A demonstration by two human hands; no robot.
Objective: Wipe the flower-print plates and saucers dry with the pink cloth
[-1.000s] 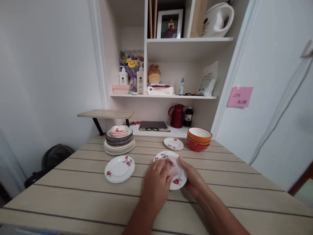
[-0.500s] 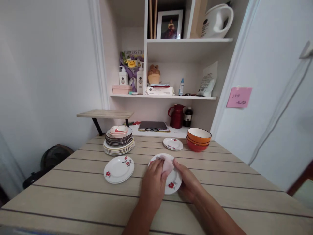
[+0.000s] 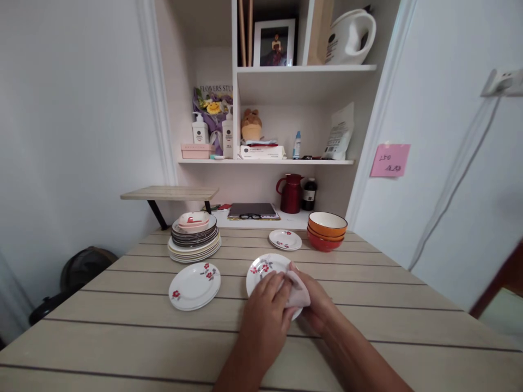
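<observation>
Head view: left hand [image 3: 263, 313] held a pale cloth [image 3: 299, 294] against the flowered plate [image 3: 263, 267] over the desk [image 3: 163, 348]; right hand [image 3: 319, 304] gripped its right side; the cloth had shifted rightward, wiping apparently reaching that side.

Illumination moderate, cool and diffuse, source out of frame; upper-left recess of the white-painted shelf unit [image 3: 306, 69] dimmer, with a soft-edged shadow on the pale wood-plank desk [image 3: 134, 348] below the right hand [image 3: 314, 302]. Wide-angle distortion noted: desk splays toward the frame edges. Handwriting on the rectangular pink paper note [image 3: 390, 160] slightly soft; dark, rounded object [image 3: 87, 267] at lower left poorly resolved.
</observation>
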